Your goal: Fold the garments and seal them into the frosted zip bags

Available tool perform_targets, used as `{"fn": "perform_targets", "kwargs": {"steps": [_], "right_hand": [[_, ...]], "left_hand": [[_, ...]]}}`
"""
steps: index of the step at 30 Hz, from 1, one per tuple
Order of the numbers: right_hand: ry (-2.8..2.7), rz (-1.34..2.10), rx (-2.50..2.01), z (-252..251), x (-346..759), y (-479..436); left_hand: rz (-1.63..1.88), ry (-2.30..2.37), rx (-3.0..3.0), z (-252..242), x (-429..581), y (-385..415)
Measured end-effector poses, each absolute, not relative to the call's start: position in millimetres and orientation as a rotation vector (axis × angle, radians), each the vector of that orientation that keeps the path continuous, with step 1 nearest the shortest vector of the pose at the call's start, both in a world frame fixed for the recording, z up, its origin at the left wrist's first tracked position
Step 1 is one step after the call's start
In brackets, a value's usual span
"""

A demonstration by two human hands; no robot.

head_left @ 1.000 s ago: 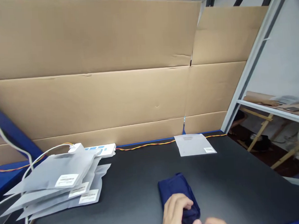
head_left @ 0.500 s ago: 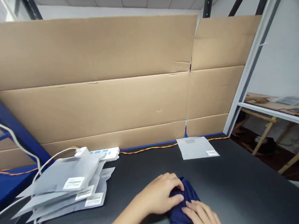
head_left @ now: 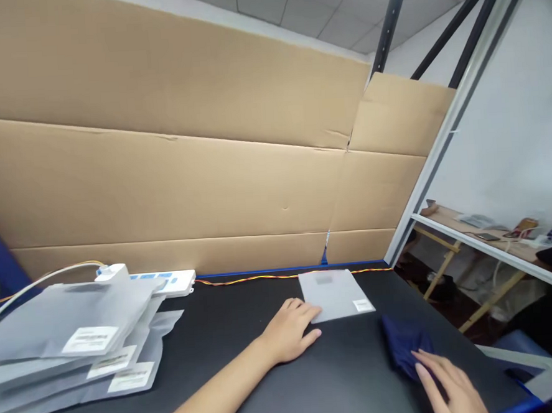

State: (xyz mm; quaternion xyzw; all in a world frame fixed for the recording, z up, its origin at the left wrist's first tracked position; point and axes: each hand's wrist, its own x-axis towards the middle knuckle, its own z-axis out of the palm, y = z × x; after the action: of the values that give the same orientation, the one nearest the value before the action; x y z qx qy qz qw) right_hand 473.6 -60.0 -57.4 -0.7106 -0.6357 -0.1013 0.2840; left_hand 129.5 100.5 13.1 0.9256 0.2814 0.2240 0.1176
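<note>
My left hand (head_left: 290, 331) lies flat on the black tabletop with its fingers stretched out. Its fingertips touch the left edge of a single frosted plastic bag (head_left: 332, 293), which has a small white label at its lower right corner. To the right, my right hand (head_left: 450, 386) has its fingers on the near edge of a folded navy cloth item (head_left: 403, 342), slightly blurred. Whether the cloth is a garment I cannot tell.
Several labelled frosted bags (head_left: 77, 318) are stacked at the left, beside a white power strip (head_left: 178, 282) and cables. A cardboard panel (head_left: 185, 187) closes off the back. A metal post (head_left: 424, 179) rises at the right, with another cluttered table (head_left: 473, 219) beyond.
The navy cloth has moved right with my right hand. My left hand has left the cloth and reached the frosted bag, which has shifted and turned slightly. The view has tilted and turned right.
</note>
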Motion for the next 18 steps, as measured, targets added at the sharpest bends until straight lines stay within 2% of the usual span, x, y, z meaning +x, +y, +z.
{"fn": "perform_targets", "kwargs": {"steps": [7,11,15,18], "right_hand": [[-1.651,-0.022,-1.875,-52.5,499.4,6.8],[-1.806,0.138,-1.765,-37.8,479.5,54.8],[-2.070,0.271,-1.548,-5.1,419.0,99.8],[-2.181,0.238,-1.496,11.3,367.2,123.7]], "left_hand": [[0.534,0.780,2.796,22.7,31.0,42.4],[0.581,0.924,2.786,17.5,-18.5,28.4],[0.642,1.106,2.769,13.3,-21.6,42.4],[0.695,1.132,2.757,16.3,-0.9,60.2]]}}
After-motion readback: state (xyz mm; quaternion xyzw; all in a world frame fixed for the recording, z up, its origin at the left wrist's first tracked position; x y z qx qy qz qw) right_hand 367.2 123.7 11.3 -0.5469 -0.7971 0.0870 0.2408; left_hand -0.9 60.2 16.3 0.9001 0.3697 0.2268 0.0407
